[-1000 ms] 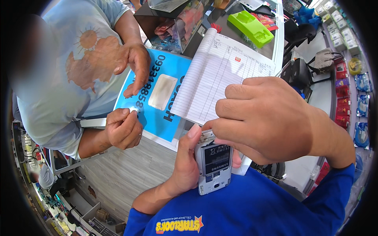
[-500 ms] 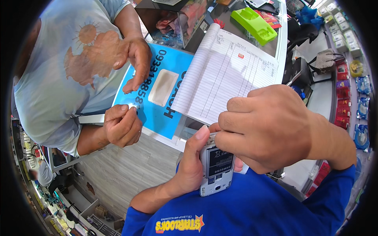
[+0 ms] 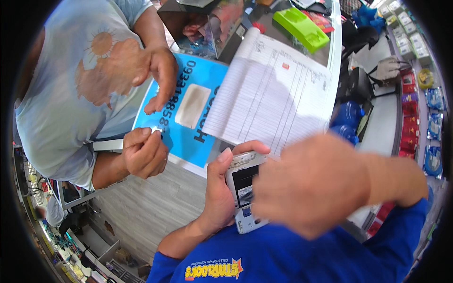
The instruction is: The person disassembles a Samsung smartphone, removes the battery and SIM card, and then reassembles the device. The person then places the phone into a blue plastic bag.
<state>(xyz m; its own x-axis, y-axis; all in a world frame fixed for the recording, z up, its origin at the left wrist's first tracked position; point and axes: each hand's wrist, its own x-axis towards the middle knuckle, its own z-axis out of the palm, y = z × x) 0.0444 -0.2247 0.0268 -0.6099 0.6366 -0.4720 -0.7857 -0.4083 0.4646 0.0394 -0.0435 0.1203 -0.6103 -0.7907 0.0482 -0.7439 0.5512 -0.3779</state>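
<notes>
My left hand (image 3: 218,188) grips a white smartphone (image 3: 243,224) with its back cover off, thumb along the left side and a finger over the top end. My right hand (image 3: 311,186) is smeared by motion across the phone's right part; its fingertips and anything in them cannot be made out. A dark battery area (image 3: 243,181) shows partly beside it. Above lies an open lined notebook (image 3: 259,104) with a small red piece (image 3: 285,66) on it, over a blue printed sheet (image 3: 181,151) bearing a pale rectangular piece (image 3: 192,106).
Across the counter, a person (image 3: 61,85) pinches something small and white (image 3: 155,130); their other hand (image 3: 163,75) hovers over the sheet. A clear box (image 3: 207,33), green holder (image 3: 299,28) and blue bottles (image 3: 349,115) stand around the notebook. Packaged goods (image 3: 415,118) line the right side.
My right hand has moved quickly and is now blurred. The phone has tilted, its top shifting up and left, and a finger of my left hand now shows across its top end.
</notes>
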